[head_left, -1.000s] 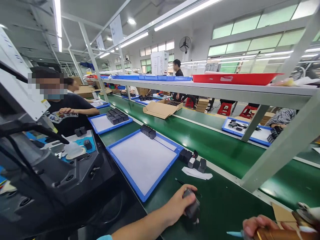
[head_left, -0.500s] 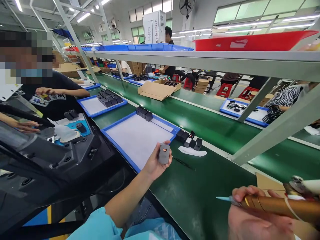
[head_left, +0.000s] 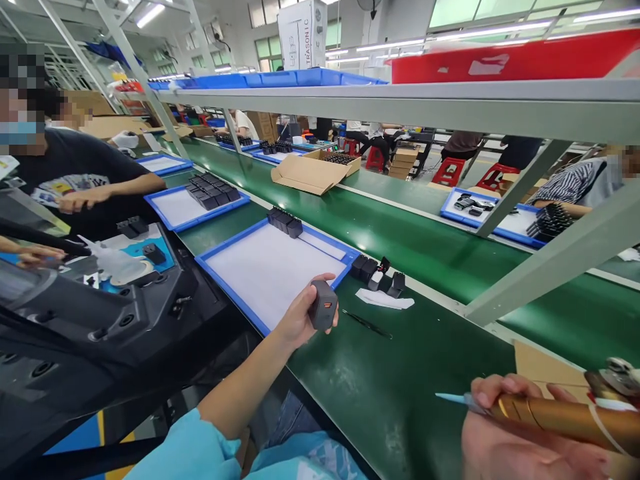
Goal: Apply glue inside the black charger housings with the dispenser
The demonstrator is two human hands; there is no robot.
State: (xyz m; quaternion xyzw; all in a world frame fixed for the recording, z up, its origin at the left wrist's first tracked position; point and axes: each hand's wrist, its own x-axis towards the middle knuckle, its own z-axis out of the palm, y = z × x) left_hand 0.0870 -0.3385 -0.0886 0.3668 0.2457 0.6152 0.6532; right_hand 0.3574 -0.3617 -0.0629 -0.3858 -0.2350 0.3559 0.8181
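Observation:
My left hand [head_left: 299,315] is closed around a small dark grey box-shaped housing [head_left: 324,307] with an orange-marked slot in its face. It is held up over the near corner of a blue-rimmed white tray [head_left: 270,270]. At the lower right my right hand [head_left: 525,433] grips a gold pen-shaped dispenser [head_left: 555,417], its pale blue tapered tip [head_left: 450,398] pointing left, well apart from the housing. Black tweezers [head_left: 367,324] lie on the green table right of my left hand. Beyond them are several black housings [head_left: 370,270] and a white paper [head_left: 384,299].
Several black housings [head_left: 285,222] line the tray's far edge. A dark machine [head_left: 150,313] stands at left, beside a co-worker [head_left: 75,167]. A slanted metal post [head_left: 540,260] and an overhead shelf [head_left: 350,107] cross the view. An open cardboard box [head_left: 310,173] rests on the green belt.
My left hand has turned the housing so that a side face now shows, and shifted slightly left. My right hand with the dispenser sits slightly lower and further right. The camera view has tilted a little.

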